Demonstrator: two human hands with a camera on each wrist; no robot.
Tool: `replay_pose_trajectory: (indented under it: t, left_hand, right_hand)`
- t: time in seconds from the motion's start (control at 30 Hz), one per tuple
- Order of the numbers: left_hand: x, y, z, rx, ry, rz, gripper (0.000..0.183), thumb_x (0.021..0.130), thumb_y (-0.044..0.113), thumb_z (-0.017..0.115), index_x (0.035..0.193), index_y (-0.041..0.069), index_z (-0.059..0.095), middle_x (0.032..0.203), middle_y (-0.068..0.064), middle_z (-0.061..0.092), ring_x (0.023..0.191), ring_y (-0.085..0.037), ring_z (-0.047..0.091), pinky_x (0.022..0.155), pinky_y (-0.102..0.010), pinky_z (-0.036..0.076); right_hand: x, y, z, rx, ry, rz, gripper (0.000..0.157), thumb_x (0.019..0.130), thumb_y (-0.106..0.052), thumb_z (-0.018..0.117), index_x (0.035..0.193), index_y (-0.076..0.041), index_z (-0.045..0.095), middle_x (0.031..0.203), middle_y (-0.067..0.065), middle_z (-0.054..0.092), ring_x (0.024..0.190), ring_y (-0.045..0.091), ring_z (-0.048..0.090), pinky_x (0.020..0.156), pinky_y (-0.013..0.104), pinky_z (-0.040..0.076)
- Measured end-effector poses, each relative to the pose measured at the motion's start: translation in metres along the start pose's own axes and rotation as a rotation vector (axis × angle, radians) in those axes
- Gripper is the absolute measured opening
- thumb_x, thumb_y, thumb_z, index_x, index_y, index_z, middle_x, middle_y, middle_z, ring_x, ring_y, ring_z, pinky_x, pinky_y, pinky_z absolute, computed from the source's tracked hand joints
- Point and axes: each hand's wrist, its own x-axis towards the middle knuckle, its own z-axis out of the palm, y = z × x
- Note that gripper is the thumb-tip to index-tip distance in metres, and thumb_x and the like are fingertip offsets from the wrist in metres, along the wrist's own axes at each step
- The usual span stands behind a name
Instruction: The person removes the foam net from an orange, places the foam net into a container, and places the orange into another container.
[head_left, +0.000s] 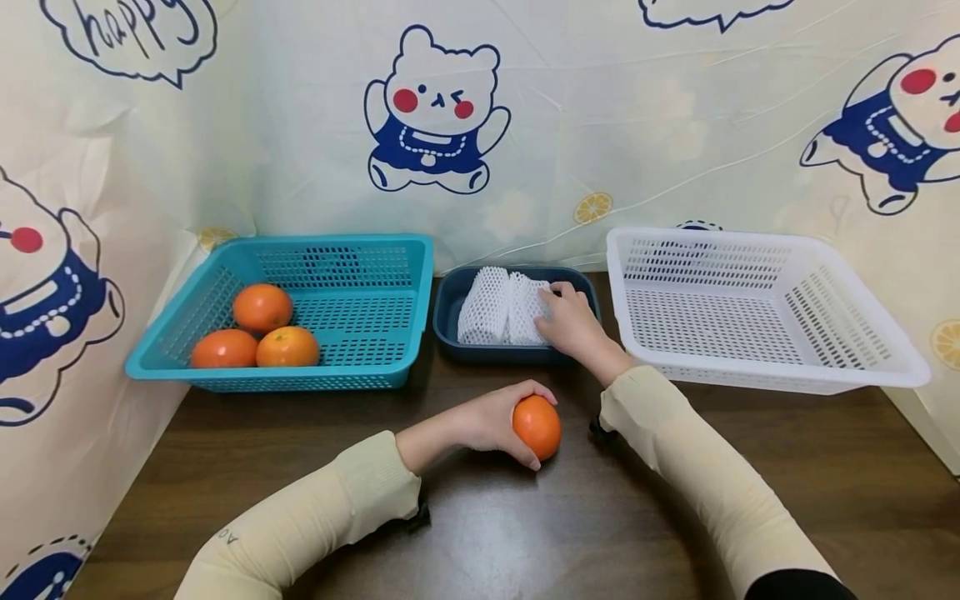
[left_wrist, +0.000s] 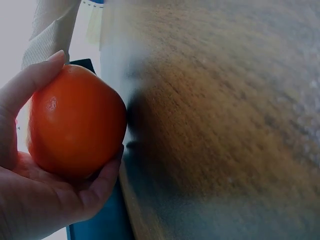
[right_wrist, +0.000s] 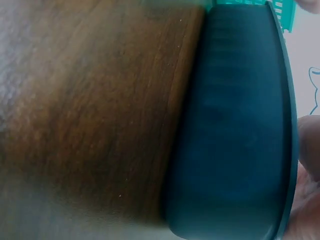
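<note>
My left hand [head_left: 498, 423] grips a round orange [head_left: 537, 427] just above the brown table, thumb on one side and fingers round the other. In the left wrist view the same orange [left_wrist: 77, 122] fills the palm, its skin smooth and shiny. My right hand [head_left: 573, 321] reaches into a dark blue tray [head_left: 506, 354] and pinches the right end of a white foam net sleeve [head_left: 527, 308]. Beside that sleeve lies another white foam net [head_left: 483, 308]. From the right wrist, the tray's outer wall [right_wrist: 230, 125] hides the fingertips.
At the left stands a teal basket [head_left: 375, 379] with three oranges [head_left: 262, 308] in its left part. A white basket [head_left: 772, 371] is at the right, close to the tray. Behind them hangs a printed cloth [head_left: 555, 167] with cartoon bears.
</note>
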Motion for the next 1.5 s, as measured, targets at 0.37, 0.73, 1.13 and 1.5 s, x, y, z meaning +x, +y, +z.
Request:
replay_pose_trajectory:
  t: [0.37, 0.73, 1.13, 1.5]
  left_hand:
    - [0.009, -0.019, 0.002, 0.01, -0.005, 0.037, 0.082, 0.063, 0.04, 0.099, 0.129, 0.042, 0.052, 0.127, 0.006, 0.056, 0.107, -0.021, 0.061, 0.087, -0.041, 0.053]
    - [0.007, -0.02, 0.003, 0.03, -0.002, 0.044, 0.081, 0.064, 0.038, 0.098, 0.13, 0.04, 0.052, 0.127, 0.007, 0.055, 0.105, -0.019, 0.06, 0.087, -0.039, 0.052]
    - [0.0, -0.007, 0.008, 0.087, 0.036, 0.021, 0.082, 0.063, 0.032, 0.099, 0.13, 0.038, 0.053, 0.127, 0.006, 0.054, 0.106, -0.016, 0.057, 0.087, -0.036, 0.051]
    - [0.005, -0.024, 0.001, 0.098, 0.039, 0.043, 0.084, 0.059, 0.051, 0.098, 0.13, 0.048, 0.052, 0.128, 0.01, 0.056, 0.107, -0.019, 0.059, 0.087, -0.043, 0.052]
  right_hand:
    - [0.003, 0.001, 0.002, -0.018, -0.051, 0.02, 0.051, 0.101, -0.019, 0.064, 0.146, 0.004, 0.052, 0.146, 0.028, 0.046, 0.128, 0.042, 0.048, 0.111, 0.052, 0.04]
    - [0.006, -0.001, 0.0, -0.021, -0.121, 0.048, 0.051, 0.101, -0.02, 0.065, 0.144, 0.006, 0.054, 0.147, 0.028, 0.046, 0.129, 0.04, 0.051, 0.111, 0.051, 0.04]
    - [0.004, -0.008, -0.017, -0.042, -0.071, -0.001, 0.052, 0.102, -0.02, 0.065, 0.146, 0.004, 0.052, 0.149, 0.026, 0.044, 0.131, 0.041, 0.049, 0.111, 0.05, 0.04]
    - [-0.004, -0.011, -0.031, -0.019, -0.067, -0.02, 0.053, 0.102, -0.022, 0.064, 0.148, 0.001, 0.051, 0.148, 0.026, 0.045, 0.131, 0.04, 0.05, 0.11, 0.051, 0.042]
